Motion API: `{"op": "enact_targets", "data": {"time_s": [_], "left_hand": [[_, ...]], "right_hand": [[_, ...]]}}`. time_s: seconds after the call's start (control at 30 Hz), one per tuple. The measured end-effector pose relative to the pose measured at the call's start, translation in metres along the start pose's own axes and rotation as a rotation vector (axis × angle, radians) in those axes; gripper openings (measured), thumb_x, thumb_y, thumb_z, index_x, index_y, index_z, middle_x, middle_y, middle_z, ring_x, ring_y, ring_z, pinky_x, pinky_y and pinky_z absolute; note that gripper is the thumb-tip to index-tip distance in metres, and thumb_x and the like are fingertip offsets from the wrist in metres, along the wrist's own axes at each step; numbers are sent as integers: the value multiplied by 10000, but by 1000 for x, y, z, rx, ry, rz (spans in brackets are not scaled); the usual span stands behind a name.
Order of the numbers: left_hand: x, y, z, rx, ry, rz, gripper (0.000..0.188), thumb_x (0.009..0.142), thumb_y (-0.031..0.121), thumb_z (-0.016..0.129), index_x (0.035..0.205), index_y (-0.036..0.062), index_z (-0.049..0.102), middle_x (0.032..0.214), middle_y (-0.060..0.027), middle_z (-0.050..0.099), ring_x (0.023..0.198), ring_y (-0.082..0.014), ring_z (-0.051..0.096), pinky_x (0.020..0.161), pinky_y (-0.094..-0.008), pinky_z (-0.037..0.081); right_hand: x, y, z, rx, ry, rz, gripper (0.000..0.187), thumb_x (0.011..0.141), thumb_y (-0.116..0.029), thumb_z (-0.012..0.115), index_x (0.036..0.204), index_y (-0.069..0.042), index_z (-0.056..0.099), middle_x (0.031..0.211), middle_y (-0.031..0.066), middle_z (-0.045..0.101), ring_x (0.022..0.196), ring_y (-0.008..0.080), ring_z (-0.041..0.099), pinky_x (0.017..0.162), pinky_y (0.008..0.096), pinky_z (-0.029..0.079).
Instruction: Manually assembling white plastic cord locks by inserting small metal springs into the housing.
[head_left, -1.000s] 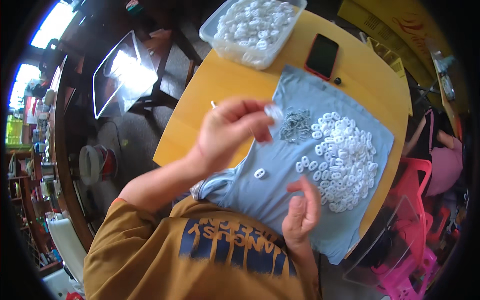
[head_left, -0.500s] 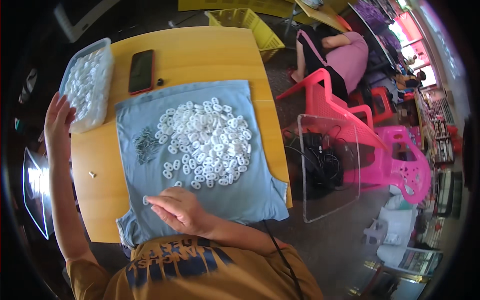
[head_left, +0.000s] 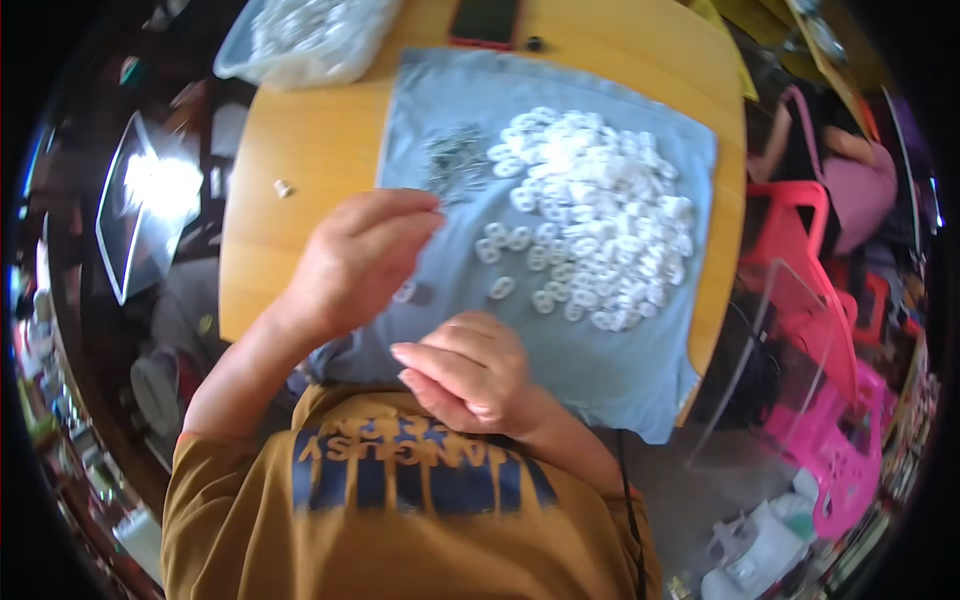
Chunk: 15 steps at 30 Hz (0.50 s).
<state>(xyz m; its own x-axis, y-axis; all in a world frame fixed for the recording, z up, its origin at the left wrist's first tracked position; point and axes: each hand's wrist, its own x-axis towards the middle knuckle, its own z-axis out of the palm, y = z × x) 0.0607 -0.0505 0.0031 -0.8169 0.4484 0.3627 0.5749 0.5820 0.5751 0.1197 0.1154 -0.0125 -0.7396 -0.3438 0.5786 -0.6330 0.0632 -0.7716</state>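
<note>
My left hand point(head_left: 362, 258) hovers over the near left part of a blue-grey cloth point(head_left: 560, 385), its fingers bent and drawn together; whatever they may hold is hidden. My right hand point(head_left: 475, 368) is just below and to the right, close to my shirt, with fingers pressed together and their contents not visible. Beside the left palm a small white oval piece with holes point(head_left: 404, 291) shows; whether it is held or lying is unclear. A big pile of such white two-hole pieces point(head_left: 610, 220) covers the cloth's right half. Left of it is a heap of small grey metal pins point(head_left: 455, 160).
A clear tub of white pieces point(head_left: 350, 68) stands at the table's far left, near a dark phone with red edge point(head_left: 485, 22) and a small black knob point(head_left: 534, 44). A small pale part point(head_left: 283, 188) lies on the wood. Red chair point(head_left: 800, 250) and a seated person are at right.
My left hand has come from the tub to the cloth, near my right hand. The white piece at my right fingertips no longer shows there. The whole view has shifted.
</note>
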Motion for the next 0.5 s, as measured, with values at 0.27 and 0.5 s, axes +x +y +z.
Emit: {"op": "enact_targets", "data": {"time_s": [0.27,0.5], "left_hand": [[-10,7,19,116,-187,162,283,675,123,592,948,51,614,1022,-67,594,925,-246,572,779,-357,461],[12,1,21,116,-42,105,255,632,46,626,887,62,632,933,-64,604,860,-239,575,736,-348,463]], "right_hand": [[-3,5,5,32,-67,-10,189,680,-17,660,865,-3,622,683,68,574,567,213,533,517,310,426],[-3,1,3,10,-106,36,202,689,-34,671,882,-18,612,689,52,567,587,206,549,526,307,435]]}}
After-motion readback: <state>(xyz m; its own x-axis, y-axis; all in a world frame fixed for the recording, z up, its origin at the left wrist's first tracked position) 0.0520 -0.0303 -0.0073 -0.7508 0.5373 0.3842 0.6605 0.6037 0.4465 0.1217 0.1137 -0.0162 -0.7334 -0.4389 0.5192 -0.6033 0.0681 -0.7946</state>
